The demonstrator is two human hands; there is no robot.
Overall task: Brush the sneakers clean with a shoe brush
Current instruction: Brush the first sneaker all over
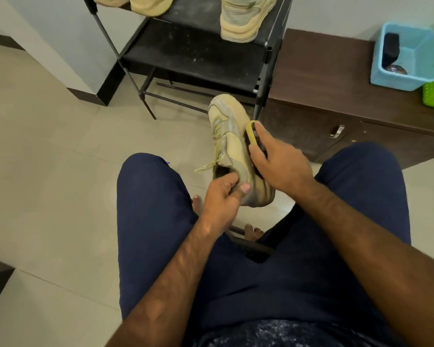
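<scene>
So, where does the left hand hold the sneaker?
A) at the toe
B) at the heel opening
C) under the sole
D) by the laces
B: the left hand pinches the heel collar of the sneaker, fingers inside the opening and thumb outside, while the right hand presses the brush on its side.

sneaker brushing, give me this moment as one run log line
left hand: holds sneaker at heel | right hand: presses brush on its side | phase: brushing

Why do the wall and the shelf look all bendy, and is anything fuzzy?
Head view: the wide-angle lens bends straight edges, so the shoe rack leans; the right hand with the brush and the blue basket look slightly blurred; light is soft, with no strong glare.
</scene>
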